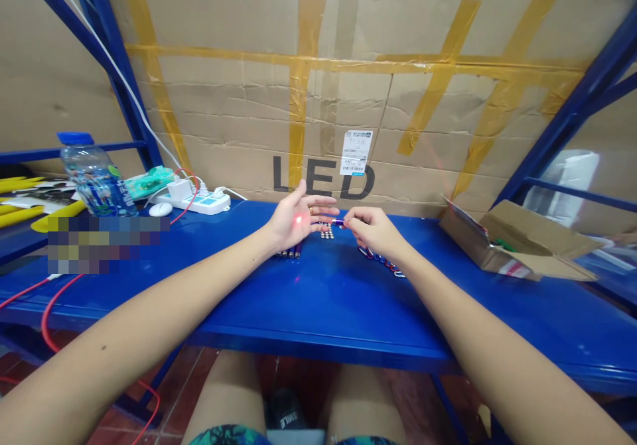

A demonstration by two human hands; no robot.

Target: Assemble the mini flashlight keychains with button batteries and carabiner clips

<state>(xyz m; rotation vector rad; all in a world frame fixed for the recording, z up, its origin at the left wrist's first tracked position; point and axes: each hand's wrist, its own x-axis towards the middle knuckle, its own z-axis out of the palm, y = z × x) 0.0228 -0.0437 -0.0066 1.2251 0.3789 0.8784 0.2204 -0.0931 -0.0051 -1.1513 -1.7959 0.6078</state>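
Between the fingers of my right hand point(369, 227) is a small purple laser pointer point(338, 222), its metal tip aimed left. My left hand point(298, 216) is held up facing it, palm showing and fingers stretched out. A bright red light spot glows on that palm. Under my left hand several dark pens or pointers with metal ends point(291, 254) lie side by side on the blue table point(318, 306). Small round silver pieces point(327, 234) sit in rows between my hands. Red, blue and silver clip-like pieces point(381, 259) lie in a line below my right hand.
An open cardboard box point(512, 246) stands on the right. At the left are a water bottle point(94, 176), a white power strip point(209, 202) with plugs, a white mouse-like object point(160, 210) and red cables point(47, 319). A large taped cardboard sheet point(239, 113) backs the table.
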